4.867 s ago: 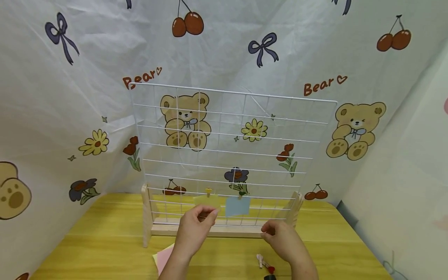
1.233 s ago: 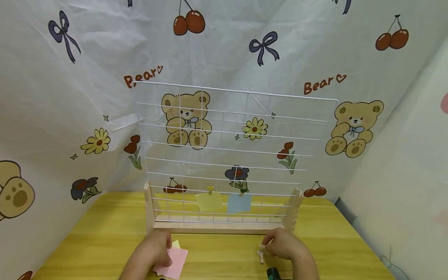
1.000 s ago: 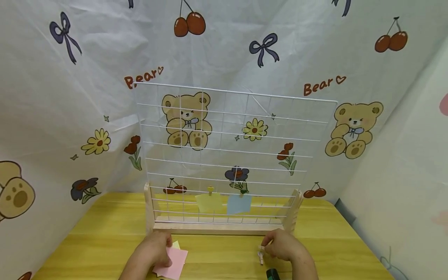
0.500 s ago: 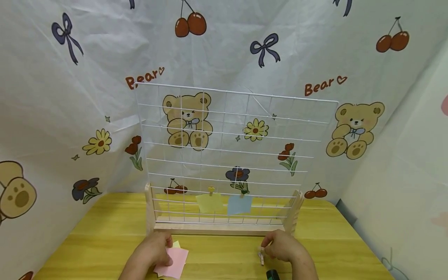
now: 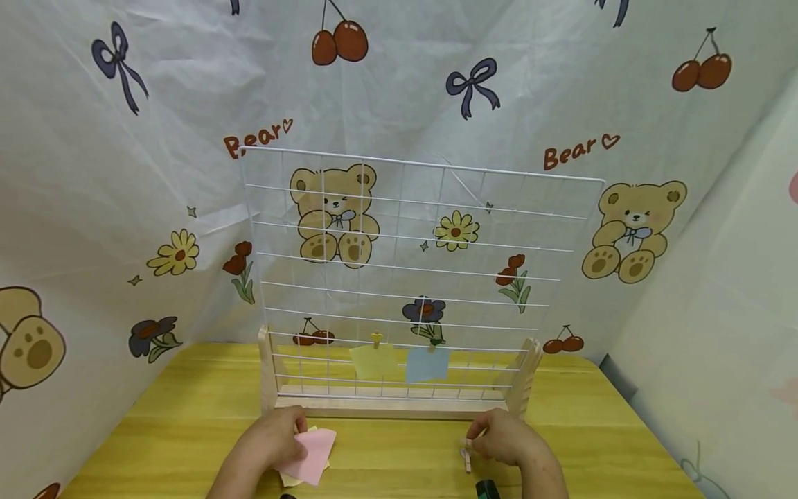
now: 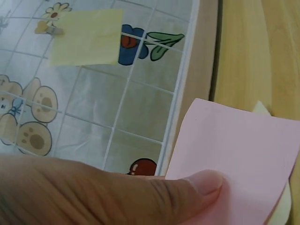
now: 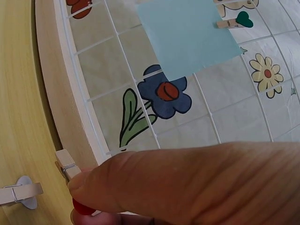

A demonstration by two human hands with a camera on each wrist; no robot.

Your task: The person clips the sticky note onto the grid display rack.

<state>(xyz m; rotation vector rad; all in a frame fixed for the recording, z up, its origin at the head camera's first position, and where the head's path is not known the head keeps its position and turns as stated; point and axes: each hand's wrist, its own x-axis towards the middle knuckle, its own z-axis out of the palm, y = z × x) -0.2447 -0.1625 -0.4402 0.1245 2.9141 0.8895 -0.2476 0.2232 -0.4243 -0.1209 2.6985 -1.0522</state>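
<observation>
My left hand (image 5: 271,436) pinches a pink paper sheet (image 5: 318,450), its thumb lying flat across the sheet in the left wrist view. Pale yellow paper (image 5: 293,479) shows beneath the pink one on the table. Between thumb and finger, my right hand (image 5: 501,436) holds a small wooden clothespin (image 7: 68,161) with a red piece on it, partly hidden by the thumb. Beside it on the table lies another clothespin (image 7: 21,192) with a whitish disc. A yellow note (image 5: 374,362) and a light blue note (image 5: 427,365) hang clipped on the white wire grid (image 5: 399,161).
The grid stands in a wooden base (image 5: 386,409) just beyond both hands. A black and green object (image 5: 487,489) sits at the front edge of view, near the right wrist. Behind hangs a bear-patterned cloth (image 5: 386,104).
My left hand has left the hanging yellow note and now tilts the pink sheet up off the paper beneath. The right hand has gone down to the clothespins and taken one.
</observation>
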